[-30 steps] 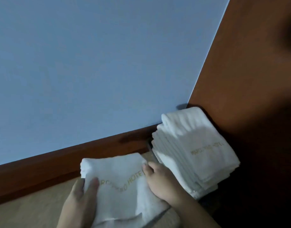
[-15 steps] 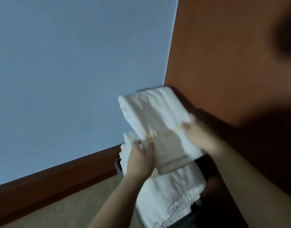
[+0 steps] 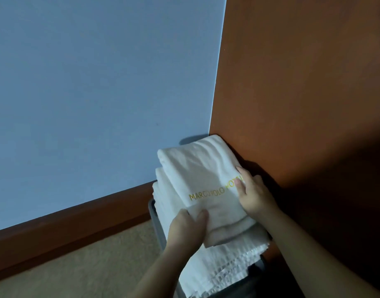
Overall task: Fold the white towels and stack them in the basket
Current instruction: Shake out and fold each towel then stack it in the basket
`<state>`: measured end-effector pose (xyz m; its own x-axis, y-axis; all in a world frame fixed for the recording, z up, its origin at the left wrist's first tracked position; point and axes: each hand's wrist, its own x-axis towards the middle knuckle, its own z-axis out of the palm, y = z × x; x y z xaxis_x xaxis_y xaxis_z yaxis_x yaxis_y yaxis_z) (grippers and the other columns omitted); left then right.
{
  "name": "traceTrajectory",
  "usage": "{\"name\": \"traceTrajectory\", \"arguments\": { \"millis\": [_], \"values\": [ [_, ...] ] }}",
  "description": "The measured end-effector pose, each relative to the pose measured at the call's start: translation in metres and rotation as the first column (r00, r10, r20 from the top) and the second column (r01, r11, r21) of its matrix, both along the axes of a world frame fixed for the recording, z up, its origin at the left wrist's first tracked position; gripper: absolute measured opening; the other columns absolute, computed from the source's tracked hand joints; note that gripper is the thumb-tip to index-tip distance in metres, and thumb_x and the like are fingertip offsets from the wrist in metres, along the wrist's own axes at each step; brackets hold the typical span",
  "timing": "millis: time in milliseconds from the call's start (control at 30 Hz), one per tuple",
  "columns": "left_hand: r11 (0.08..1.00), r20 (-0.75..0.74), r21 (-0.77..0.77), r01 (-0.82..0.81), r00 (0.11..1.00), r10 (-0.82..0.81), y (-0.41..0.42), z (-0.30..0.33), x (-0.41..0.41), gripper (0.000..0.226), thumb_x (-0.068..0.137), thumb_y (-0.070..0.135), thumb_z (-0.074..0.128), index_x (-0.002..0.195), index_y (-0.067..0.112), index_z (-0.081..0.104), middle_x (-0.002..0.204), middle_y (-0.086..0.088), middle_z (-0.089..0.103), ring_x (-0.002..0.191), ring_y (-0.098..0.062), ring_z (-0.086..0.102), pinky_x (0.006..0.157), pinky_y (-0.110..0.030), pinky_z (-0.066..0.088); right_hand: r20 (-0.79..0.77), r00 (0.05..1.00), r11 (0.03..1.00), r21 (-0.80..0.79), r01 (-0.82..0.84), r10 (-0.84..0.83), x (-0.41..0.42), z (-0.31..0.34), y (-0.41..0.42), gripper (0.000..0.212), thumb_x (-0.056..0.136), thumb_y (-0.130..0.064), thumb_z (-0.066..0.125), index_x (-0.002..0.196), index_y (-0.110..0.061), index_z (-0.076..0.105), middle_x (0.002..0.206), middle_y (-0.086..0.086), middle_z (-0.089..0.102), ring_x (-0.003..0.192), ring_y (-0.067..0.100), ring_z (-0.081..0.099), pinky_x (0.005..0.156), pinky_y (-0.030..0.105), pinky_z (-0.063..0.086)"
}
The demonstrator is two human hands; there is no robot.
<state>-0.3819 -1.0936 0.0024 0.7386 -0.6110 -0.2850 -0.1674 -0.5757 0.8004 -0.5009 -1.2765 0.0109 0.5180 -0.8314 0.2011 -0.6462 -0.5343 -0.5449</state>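
Two hands rest on the top towel (image 3: 197, 168), a folded white one with gold lettering, which lies on a stack of folded towels (image 3: 217, 261) in a grey basket (image 3: 158, 229). The left hand (image 3: 184, 230) grips the near left corner of that towel, thumb on top and fingers curled under the edge. The right hand (image 3: 252, 193) lies on the right side of the towel over the end of the lettering, its fingers fairly straight and pressing down on the cloth. The stack rises above the basket rim, and the lower towels hang forward over the near side. The basket stands on a beige floor (image 3: 77, 265) in the corner where a pale blue wall (image 3: 98, 82) with a brown baseboard (image 3: 77, 220) meets a reddish-brown wooden panel (image 3: 303, 82).
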Motion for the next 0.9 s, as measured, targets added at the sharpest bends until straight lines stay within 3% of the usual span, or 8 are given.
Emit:
{"name": "traceTrajectory", "arguments": {
  "millis": [133,367,433,500,600,667,733,900],
  "values": [
    [0.993,0.012,-0.111,-0.035,0.999,0.037,0.018,0.015,-0.013,0.029,0.098,0.05,0.055,0.102,0.021,0.057,0.096,0.005,0.065,0.095,-0.019,0.063,0.081,-0.037,0.051,-0.078,0.997,0.986,-0.166,0.011,-0.025,-0.008,0.002,0.009,0.046,0.105,-0.039,0.052,0.15,-0.034,0.052,0.108,0.014,0.056,0.095,0.041,0.062,0.079,0.043,0.051],
    [1.0,0.006,-0.015,0.01,1.0,-0.01,0.034,-0.013,-0.036,0.038,0.097,0.057,0.056,0.096,0.02,0.047,0.092,0.005,0.06,0.1,-0.025,0.064,0.085,-0.039,0.05,-0.323,0.941,0.972,-0.232,0.023,-0.099,-0.005,-0.012,0.018,0.038,0.099,-0.032,0.055,0.136,-0.035,0.061,0.098,0.007,0.047,0.086,0.033,0.056,0.065,0.038,0.046],
    [0.998,0.255,-0.032,-0.058,0.965,0.065,0.03,-0.018,-0.031,0.052,0.088,0.065,0.06,0.104,0.018,0.047,0.1,0.001,0.054,0.111,-0.033,0.057,0.092,-0.042,0.047,-0.309,0.941,0.945,-0.326,0.033,-0.139,0.003,-0.004,0.015,0.037,0.088,-0.022,0.066,0.124,-0.024,0.067,0.107,0.011,0.049,0.096,0.036,0.053,0.071,0.042,0.048],
    [0.996,0.522,-0.06,-0.066,0.848,0.088,0.019,-0.01,-0.016,0.097,0.068,0.082,0.061,0.136,0.017,0.041,0.128,-0.007,0.045,0.128,-0.035,0.044,0.104,-0.048,0.042,-0.271,0.96,0.93,-0.366,-0.04,-0.065,0.021,0.011,0.01,0.041,0.086,-0.019,0.064,0.127,-0.019,0.064,0.121,0.013,0.049,0.113,0.039,0.051,0.083,0.046,0.05],
    [0.967,0.685,0.192,0.165,0.683,-0.253,-0.018,0.021,0.027,0.157,0.049,0.1,0.062,0.163,0.021,-0.011,0.171,-0.015,-0.013,0.159,-0.034,-0.007,0.128,-0.05,0.01,-0.289,0.93,0.94,-0.185,-0.286,0.226,0.063,0.033,-0.014,0.063,0.101,-0.04,0.053,0.161,-0.03,0.034,0.168,0.012,0.021,0.156,0.033,0.019,0.118,0.045,0.035],
    [0.892,0.674,0.368,0.261,0.586,-0.45,-0.049,0.035,0.061,0.172,0.04,0.107,0.058,0.16,0.017,-0.028,0.164,-0.019,-0.037,0.154,-0.035,-0.032,0.127,-0.051,-0.011,-0.413,0.846,0.915,-0.069,-0.397,0.336,0.091,0.031,-0.038,0.076,0.103,-0.062,0.043,0.166,-0.038,0.008,0.175,0.008,-0.007,0.161,0.025,-0.007,0.128,0.041,0.009],
    [0.813,0.581,0.49,0.314,0.578,-0.573,-0.072,0.031,0.093,0.181,0.032,0.111,0.053,0.159,0.01,-0.028,0.165,-0.019,-0.036,0.152,-0.033,-0.036,0.128,-0.052,-0.013,-0.482,0.811,0.92,-0.024,-0.391,0.332,0.105,0.012,-0.055,0.087,0.094,-0.08,0.03,0.166,-0.041,-0.001,0.174,0.008,-0.014,0.16,0.022,-0.017,0.128,0.038,-0.007],
    [0.748,0.446,0.552,0.368,0.628,-0.638,-0.083,-0.015,0.128,0.185,0.026,0.115,0.048,0.16,0.013,-0.027,0.167,-0.009,-0.035,0.153,-0.024,-0.035,0.129,-0.049,-0.01,-0.458,0.827,0.936,0.037,-0.349,0.326,0.112,-0.04,-0.06,0.091,0.087,-0.087,0.022,0.165,-0.045,-0.001,0.174,0.002,-0.013,0.16,0.017,-0.014,0.129,0.036,-0.007]
  ]
}}
